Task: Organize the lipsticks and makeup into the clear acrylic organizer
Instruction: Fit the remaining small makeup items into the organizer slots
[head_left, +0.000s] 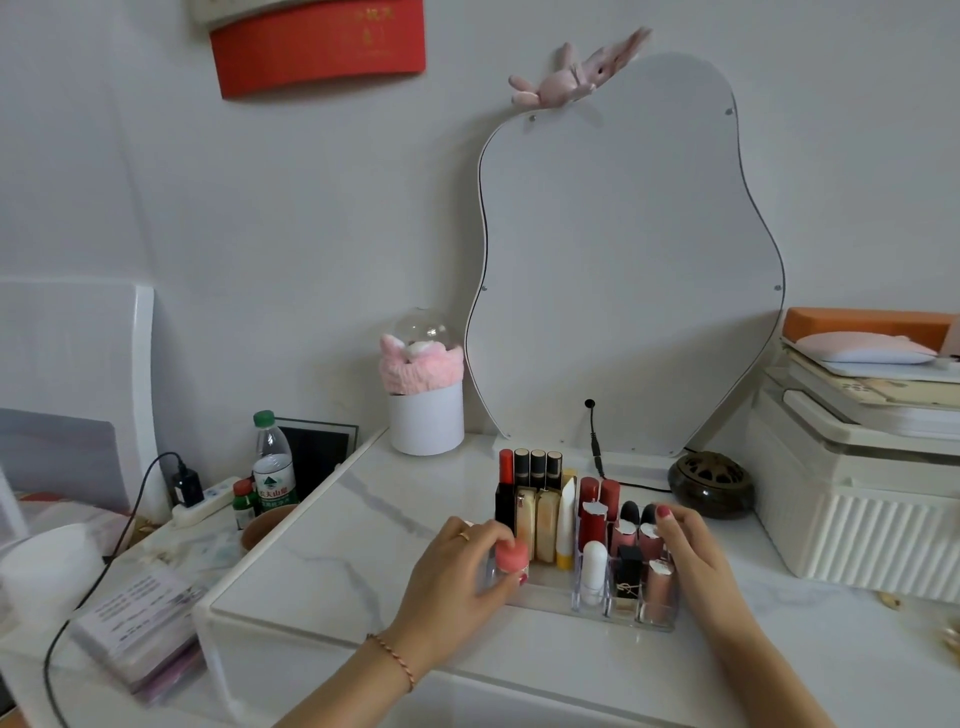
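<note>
jar (511, 558): small, light, likely glass, slick; left hand (457, 566) grips its sides under the cap.
right hand (691, 551): fingers straight, steadying organizer (613, 613).

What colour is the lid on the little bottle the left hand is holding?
Pink, a coral pink, on the little bottle in the left hand; head view.
</note>
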